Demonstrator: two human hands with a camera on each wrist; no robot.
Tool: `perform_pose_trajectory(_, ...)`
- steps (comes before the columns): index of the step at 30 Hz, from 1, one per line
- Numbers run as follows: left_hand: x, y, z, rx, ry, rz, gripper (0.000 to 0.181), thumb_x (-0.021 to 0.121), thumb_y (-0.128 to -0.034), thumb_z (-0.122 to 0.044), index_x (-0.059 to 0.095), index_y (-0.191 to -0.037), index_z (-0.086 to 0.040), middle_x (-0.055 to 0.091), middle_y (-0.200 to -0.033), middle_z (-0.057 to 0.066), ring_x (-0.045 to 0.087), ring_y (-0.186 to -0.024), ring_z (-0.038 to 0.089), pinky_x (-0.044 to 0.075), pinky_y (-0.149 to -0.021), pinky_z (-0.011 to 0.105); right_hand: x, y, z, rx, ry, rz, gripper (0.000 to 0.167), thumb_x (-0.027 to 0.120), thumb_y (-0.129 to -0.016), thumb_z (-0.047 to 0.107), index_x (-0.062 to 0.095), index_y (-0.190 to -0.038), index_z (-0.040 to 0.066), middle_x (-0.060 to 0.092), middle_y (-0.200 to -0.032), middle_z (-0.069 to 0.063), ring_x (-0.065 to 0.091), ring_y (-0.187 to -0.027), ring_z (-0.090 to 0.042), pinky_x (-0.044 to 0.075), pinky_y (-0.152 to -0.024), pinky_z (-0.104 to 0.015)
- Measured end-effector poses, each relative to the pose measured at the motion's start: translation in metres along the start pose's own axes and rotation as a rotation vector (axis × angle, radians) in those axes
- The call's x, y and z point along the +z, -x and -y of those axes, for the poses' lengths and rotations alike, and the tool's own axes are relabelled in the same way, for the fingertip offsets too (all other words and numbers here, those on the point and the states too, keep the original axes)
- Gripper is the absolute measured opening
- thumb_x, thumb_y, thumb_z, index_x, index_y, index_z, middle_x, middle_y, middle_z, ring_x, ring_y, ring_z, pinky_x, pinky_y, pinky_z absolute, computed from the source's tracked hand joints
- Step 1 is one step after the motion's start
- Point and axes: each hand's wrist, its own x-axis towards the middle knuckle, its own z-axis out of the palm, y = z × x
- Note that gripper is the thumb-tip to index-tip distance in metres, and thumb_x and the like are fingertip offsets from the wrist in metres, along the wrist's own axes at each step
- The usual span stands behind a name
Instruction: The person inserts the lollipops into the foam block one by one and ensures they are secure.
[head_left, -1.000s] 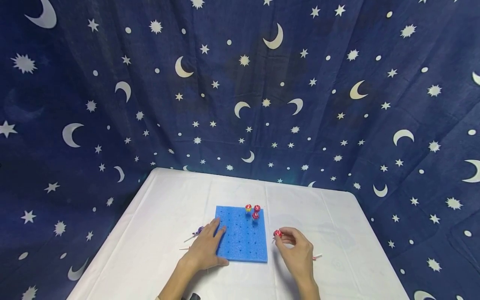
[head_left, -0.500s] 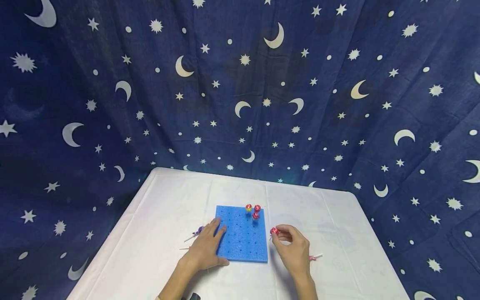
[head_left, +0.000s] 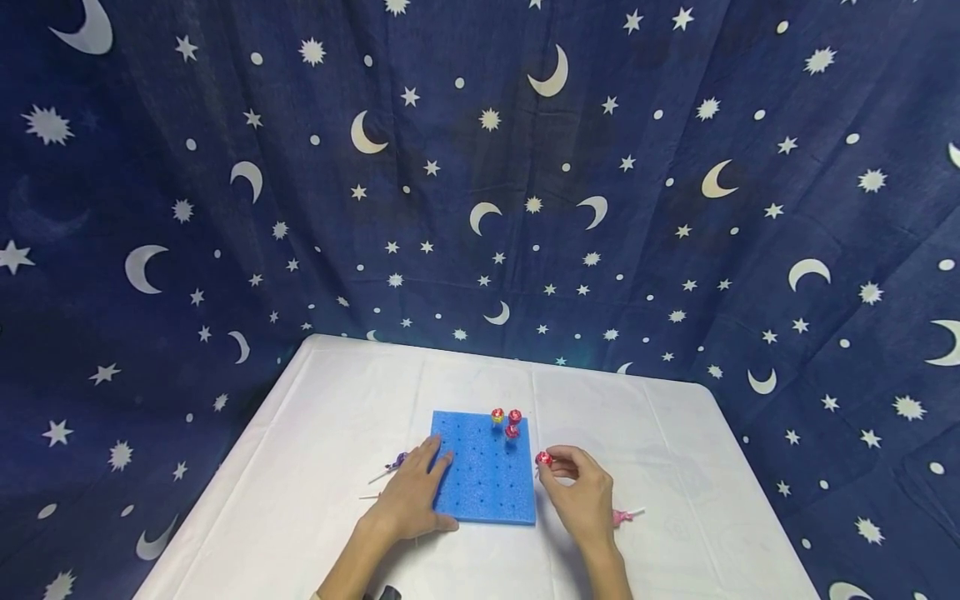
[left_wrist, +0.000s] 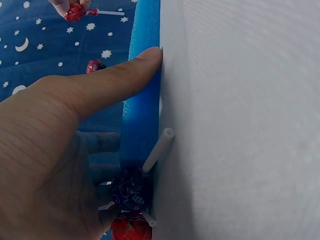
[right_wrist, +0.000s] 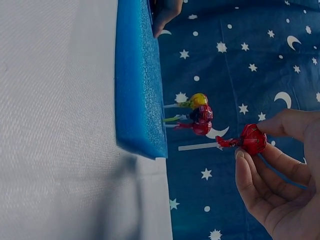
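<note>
My left hand (head_left: pixel 408 498) rests along the left side of a blue foam block (head_left: pixel 487 479) dotted with small holes, its thumb touching the front edge. Three lollipops stand upright at the block's far right: one red and yellow (head_left: pixel 497 417), two red (head_left: pixel 514 416). Just off the block's right edge, my right hand (head_left: pixel 583 498) pinches a red lollipop (right_wrist: pixel 254 140) by its wrapped head between thumb and fingers. In the right wrist view its white stick points down toward the table, apart from the foam.
On the white table (head_left: pixel 360 392), a purple lollipop (left_wrist: pixel 131 192) and a red lollipop (left_wrist: pixel 131 229) lie left of the block, partly behind my left hand. Right of my right hand lies a pink lollipop (head_left: pixel 622 517). A dark blue curtain (head_left: pixel 450 183) with moons and stars surrounds the table.
My right hand has moved slightly left and away from me with the red lollipop, closer to the block. More of the pink lollipop shows. The left hand stays in place.
</note>
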Motion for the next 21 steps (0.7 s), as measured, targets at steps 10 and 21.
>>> perform_pose_trajectory(10,-0.0003,0.0006,-0.0003,0.001,0.002,-0.002,0.109,0.086,-0.0749,-0.060,0.043,-0.157,-0.002,0.026,-0.168,0.026,0.024,-0.156,0.043,0.029,-0.124,0.057,0.0025,-0.0031,0.0022,-0.003,0.012,0.012,0.024,0.090,-0.078,0.003,0.077,-0.097,0.010,0.076,-0.086,0.000,0.071,-0.070,-0.010,0.062,-0.068,-0.025)
perform_pose_trajectory(21,0.0013,0.0005,0.0007,0.001,-0.009,-0.003,0.110,0.086,-0.0749,-0.061,0.044,-0.157,-0.001,0.026,-0.168,0.026,0.024,-0.156,0.043,0.029,-0.124,0.056,0.0078,-0.0065,0.0066,0.010,0.019,0.037,0.023,0.089,-0.079,0.005,0.077,-0.098,0.010,0.075,-0.089,0.002,0.071,-0.071,-0.009,0.062,-0.069,-0.026)
